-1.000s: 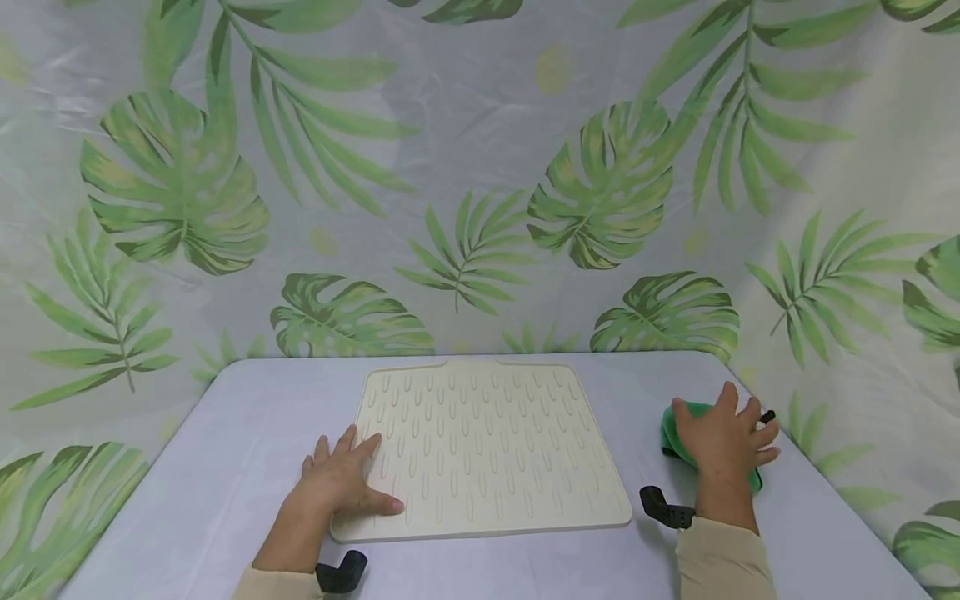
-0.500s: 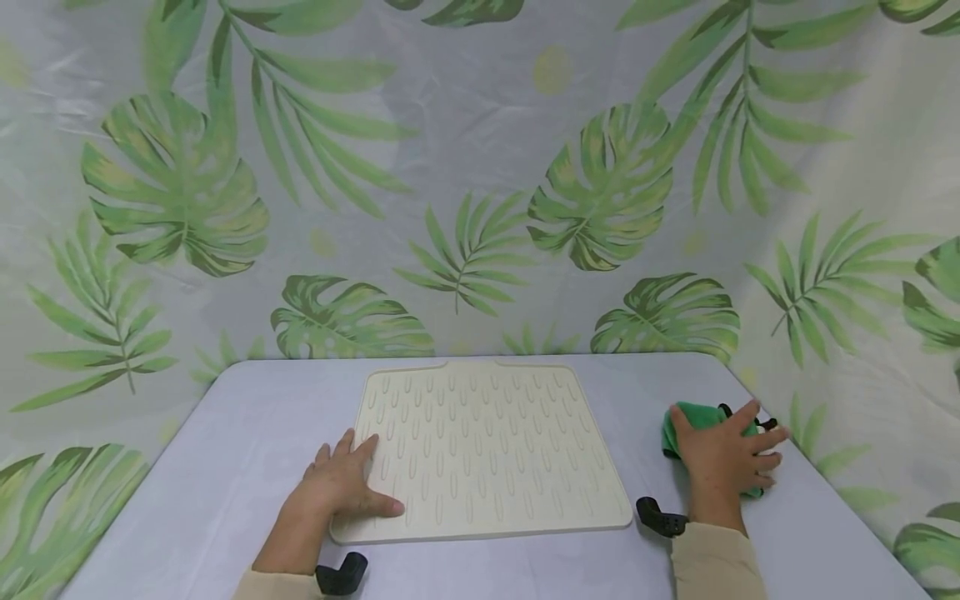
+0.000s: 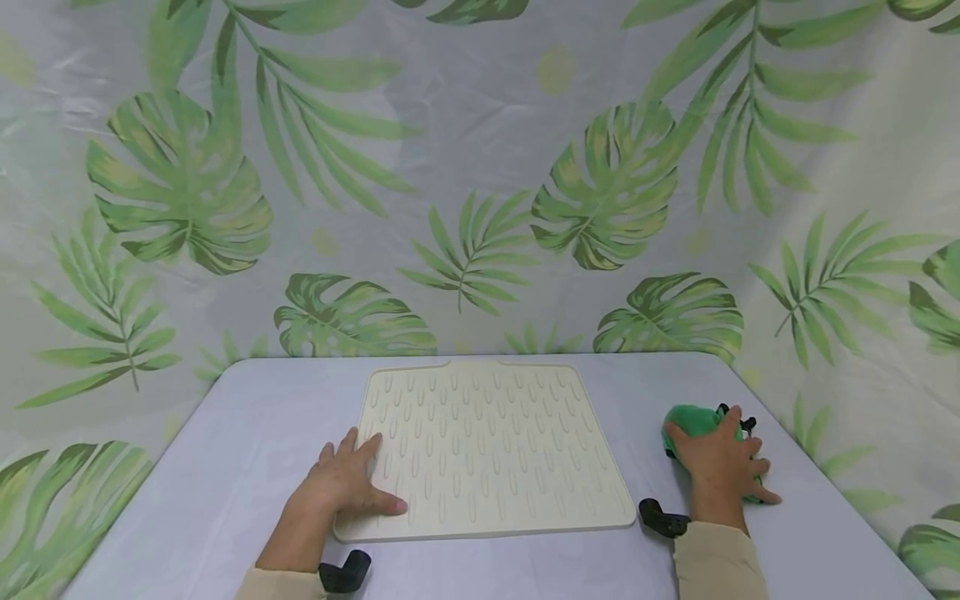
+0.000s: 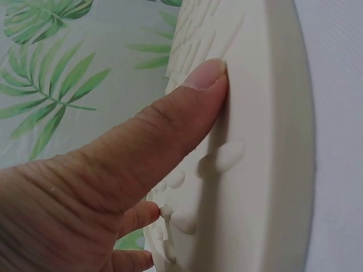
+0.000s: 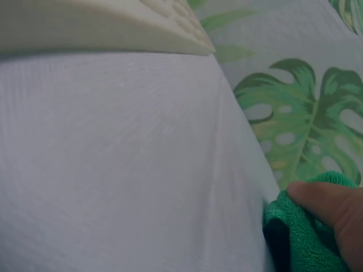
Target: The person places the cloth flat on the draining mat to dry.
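A cream board with raised oval ridges (image 3: pixel 495 450), resembling a washboard, lies flat in the middle of the table. Over its left edge rests my left hand (image 3: pixel 341 483), fingers spread. The left wrist view shows the thumb (image 4: pixel 164 124) straight along the ridged face near the thick edge. At the table's right side, my right hand (image 3: pixel 720 458) grips a bunched green cloth (image 3: pixel 686 419) with dark edging. In the right wrist view the thumb presses into the cloth (image 5: pixel 309 243); the other fingers are out of sight there. Small black loops stick out beyond the cloth's far side.
A white cloth covers the table (image 3: pixel 255 442). Behind and beside it hangs a leaf-print curtain (image 3: pixel 480 167). Black wrist devices (image 3: pixel 663 518) sit at both cuffs. White tabletop separates the board from the green cloth.
My right hand's spread fingers have drawn in around the green cloth, which has bunched up under them. The left hand and the board stay in place.
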A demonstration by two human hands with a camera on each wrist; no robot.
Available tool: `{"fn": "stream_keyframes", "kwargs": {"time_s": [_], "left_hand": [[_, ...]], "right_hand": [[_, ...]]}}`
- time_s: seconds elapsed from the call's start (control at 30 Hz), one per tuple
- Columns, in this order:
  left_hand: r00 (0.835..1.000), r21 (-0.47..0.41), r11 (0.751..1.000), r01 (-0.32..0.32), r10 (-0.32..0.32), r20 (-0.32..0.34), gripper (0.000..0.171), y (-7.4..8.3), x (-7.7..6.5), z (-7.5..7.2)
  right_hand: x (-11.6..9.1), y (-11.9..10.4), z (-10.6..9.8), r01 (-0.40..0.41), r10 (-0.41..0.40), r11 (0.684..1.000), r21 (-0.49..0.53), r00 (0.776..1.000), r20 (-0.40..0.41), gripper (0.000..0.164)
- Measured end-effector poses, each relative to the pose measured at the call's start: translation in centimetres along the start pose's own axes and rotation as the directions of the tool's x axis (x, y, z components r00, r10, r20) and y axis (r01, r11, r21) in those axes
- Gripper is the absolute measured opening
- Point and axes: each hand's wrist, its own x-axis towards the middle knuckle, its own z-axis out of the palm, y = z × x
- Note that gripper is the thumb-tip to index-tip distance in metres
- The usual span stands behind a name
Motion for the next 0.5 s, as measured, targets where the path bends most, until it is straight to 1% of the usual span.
{"fn": "stream_keyframes", "kwargs": {"time_s": [0.17, 0.37, 0.5], "left_hand": [[1.0, 0.007, 1.0, -0.002, 0.002, 0.01, 0.128, 0.09, 0.08, -0.04], [1.0, 0.002, 1.0, 0.011, -0.011, 0.007, 0.129, -0.03, 0.23, 0.05], [1.0, -0.007, 1.0, 0.006, -0.006, 0.004, 0.129, -0.04, 0.26, 0.07]], "right_hand": [[0.35, 0.41, 0.09, 0.027, -0.026, 0.999, -0.044, 0.999, 0.021, 0.118], [0.52, 0.32, 0.24, 0.087, -0.086, 0.995, -0.056, 0.996, 0.026, 0.106], [0.35, 0.14, 0.36, 0.127, -0.125, 0.989, -0.07, 0.992, 0.022, 0.1]]}}
